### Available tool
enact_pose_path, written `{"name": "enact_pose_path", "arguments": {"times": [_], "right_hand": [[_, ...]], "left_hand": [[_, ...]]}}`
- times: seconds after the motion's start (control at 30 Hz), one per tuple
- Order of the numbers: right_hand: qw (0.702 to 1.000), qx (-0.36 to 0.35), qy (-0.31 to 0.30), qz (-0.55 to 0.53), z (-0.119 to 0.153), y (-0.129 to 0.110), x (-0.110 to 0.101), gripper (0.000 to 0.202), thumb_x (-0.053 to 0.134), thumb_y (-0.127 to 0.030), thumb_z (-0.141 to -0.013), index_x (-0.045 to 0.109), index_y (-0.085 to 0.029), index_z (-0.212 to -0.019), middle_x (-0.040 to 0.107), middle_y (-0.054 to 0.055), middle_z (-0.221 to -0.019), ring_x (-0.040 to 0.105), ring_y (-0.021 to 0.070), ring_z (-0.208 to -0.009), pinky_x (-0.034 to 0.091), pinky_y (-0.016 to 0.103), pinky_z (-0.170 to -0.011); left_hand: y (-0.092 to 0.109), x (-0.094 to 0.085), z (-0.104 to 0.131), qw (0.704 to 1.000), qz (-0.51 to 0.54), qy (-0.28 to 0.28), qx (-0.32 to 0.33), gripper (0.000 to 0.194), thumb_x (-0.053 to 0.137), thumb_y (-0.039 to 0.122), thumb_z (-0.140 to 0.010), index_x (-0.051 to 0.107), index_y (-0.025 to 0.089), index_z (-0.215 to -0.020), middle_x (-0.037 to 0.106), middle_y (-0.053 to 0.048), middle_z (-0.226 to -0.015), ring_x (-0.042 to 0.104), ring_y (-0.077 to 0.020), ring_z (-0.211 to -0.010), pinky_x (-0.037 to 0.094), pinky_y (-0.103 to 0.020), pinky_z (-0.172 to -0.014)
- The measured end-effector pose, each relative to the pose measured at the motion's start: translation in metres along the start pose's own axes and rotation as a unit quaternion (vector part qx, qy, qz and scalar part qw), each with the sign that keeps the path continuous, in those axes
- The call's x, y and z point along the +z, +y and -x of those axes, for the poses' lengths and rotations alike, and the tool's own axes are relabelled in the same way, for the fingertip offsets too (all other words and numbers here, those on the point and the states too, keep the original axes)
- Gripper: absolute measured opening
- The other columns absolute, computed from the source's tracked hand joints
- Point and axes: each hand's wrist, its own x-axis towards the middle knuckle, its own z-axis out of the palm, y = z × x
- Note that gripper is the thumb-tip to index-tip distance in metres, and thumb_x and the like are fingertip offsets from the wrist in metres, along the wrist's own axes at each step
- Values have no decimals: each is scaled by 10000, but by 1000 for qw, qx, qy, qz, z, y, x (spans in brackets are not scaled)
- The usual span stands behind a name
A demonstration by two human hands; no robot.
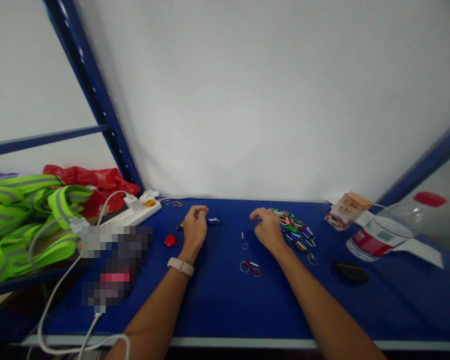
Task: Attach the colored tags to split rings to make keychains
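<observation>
My left hand [195,229] is over the blue tabletop with its fingers curled together; whatever they may hold is hidden. Right beside its fingertips lies a small blue clip-like piece [214,220], and a red round badge reel [170,241] rests to the left of the wrist. My right hand [268,229] hovers at the left edge of a pile of coloured carabiner keychains [298,231], its thumb and index finger apart with nothing visible between them. Between the hands are a blue carabiner with a ring [244,239] and, nearer me, a red carabiner with rings [252,268].
At left are a white power strip [129,216], a blurred-out phone-like object with a cable, and bright green reflective straps [18,215]. On the right stand a large bottle [382,235], a small carton [347,212] and a black oval object [351,271]. A wall closes the back.
</observation>
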Motion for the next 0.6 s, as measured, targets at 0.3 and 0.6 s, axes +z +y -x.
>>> {"name": "enact_pose_path", "arguments": {"times": [0.3, 0.6], "right_hand": [[1000, 15, -2, -12, -1, -1, -3, 399, 385, 43, -593, 656, -194, -764, 662, 27, -803, 536, 198, -819, 288, 325, -821], [999, 23, -19, -15, 0, -2, -5, 351, 384, -4, -635, 647, -193, -772, 657, 34, -797, 531, 209, -841, 288, 334, -833]], "left_hand": [[-5, 0, -1, 999, -36, -1, 9, 200, 481, 133, -768, 641, 158, -883, 705, -65, -901, 664, -184, -849, 500, -324, -818], [-1, 0, 1, 999, -48, -4, 6, 198, 485, 117, -769, 645, 158, -878, 710, -59, -891, 666, -176, -833, 503, -320, -818]]}}
